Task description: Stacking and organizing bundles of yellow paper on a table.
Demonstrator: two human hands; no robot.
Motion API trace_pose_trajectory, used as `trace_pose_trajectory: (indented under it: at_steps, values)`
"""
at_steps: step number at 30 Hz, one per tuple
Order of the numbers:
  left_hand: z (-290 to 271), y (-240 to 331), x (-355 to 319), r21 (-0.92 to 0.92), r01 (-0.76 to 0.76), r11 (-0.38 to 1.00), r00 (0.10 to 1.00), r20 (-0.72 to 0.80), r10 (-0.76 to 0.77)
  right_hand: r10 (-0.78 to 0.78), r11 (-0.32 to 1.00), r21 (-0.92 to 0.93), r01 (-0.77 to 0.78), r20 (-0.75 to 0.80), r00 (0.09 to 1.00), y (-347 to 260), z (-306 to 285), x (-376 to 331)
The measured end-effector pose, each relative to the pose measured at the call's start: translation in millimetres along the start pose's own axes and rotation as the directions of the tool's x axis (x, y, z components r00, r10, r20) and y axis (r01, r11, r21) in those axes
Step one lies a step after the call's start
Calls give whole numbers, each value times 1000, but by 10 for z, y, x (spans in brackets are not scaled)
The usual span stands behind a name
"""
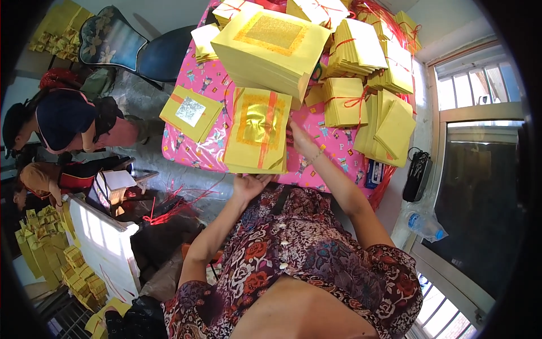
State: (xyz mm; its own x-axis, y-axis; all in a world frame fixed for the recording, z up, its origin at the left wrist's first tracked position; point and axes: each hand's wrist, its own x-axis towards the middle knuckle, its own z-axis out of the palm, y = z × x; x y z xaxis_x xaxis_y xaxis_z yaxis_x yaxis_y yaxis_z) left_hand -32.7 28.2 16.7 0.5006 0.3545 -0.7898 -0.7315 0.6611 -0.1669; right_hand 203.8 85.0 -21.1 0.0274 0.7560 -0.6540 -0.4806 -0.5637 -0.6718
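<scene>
In front of me a stack of yellow paper (244, 153) with a gold foil square and a red ribbon band lies at the table's near side. My left hand (252, 185) rests at its near edge, palm turned up and fingers stretched out along the paper. Against the stack's right side is my right hand (302, 141), its fingers extended and the tips partly hidden by the paper. Just behind stands a taller block of yellow paper (257, 65) with a gold square on top. To the left lies a thinner yellow bundle (185, 127) with a silver square.
Several ribbon-tied yellow bundles (345, 107) crowd the pink patterned tablecloth (322, 161) at the right and back. A dark pouch (418, 176) and plastic bottle (426, 226) lie on the window side. Left are a chair (164, 53), two people (62, 121) and red ribbons (169, 209).
</scene>
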Motion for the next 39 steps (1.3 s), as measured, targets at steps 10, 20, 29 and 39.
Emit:
trace_pose_trajectory:
  at_steps: [10,20,29,39]
  values:
    - [-428,569,-9,311,-317,896,856,-313,411,-596,647,-596,475,-7,803,-134,0,-617]
    - [449,494,-351,765,-629,-141,617,601,508,-567,-209,-779,592,589,575,-223,548,-1423]
    - [440,276,-569,625,-451,-636,470,773,426,-556,-87,-735,672,596,579,-167,341,-1319]
    - [731,325,-645,201,-461,-864,449,893,-32,-564,99,-750,654,499,657,-281,445,-1318]
